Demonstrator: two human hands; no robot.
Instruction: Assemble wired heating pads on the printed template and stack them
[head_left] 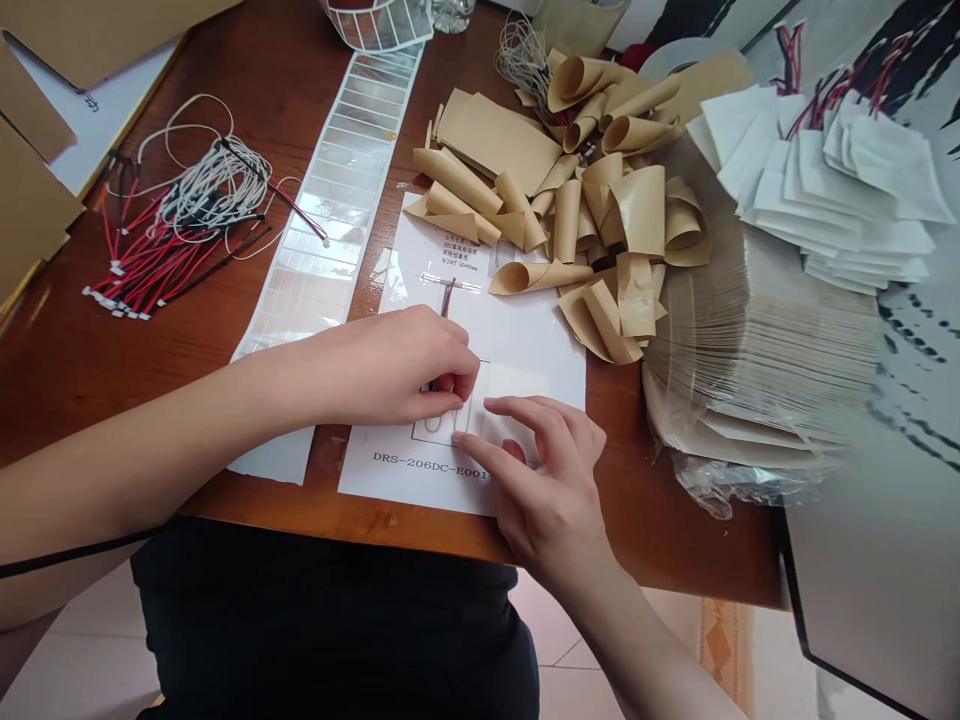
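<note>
A printed white paper sheet (420,478), marked "DRS-206DC-E001", lies at the table's front edge. On its outlined rectangle a thin white wire (433,424) forms narrow loops over a pale backing. My left hand (420,365) is closed in a pinch on this wire, with the fingertips low over the sheet. A short dark lead (447,298) emerges above that hand, near clear tape. My right hand (551,460) is open, its index finger stretched flat beside the loops and its thumb lower down. What lies beneath the left fingertips is partly hidden.
Left lies a bundle of white wires with red and black leads (199,205). A strip of clear labels (322,220) runs beside the sheet. Behind are curled brown papers (630,205). A tall stack of thin sheets (765,340) stands right, topped by white pads with leads (825,190).
</note>
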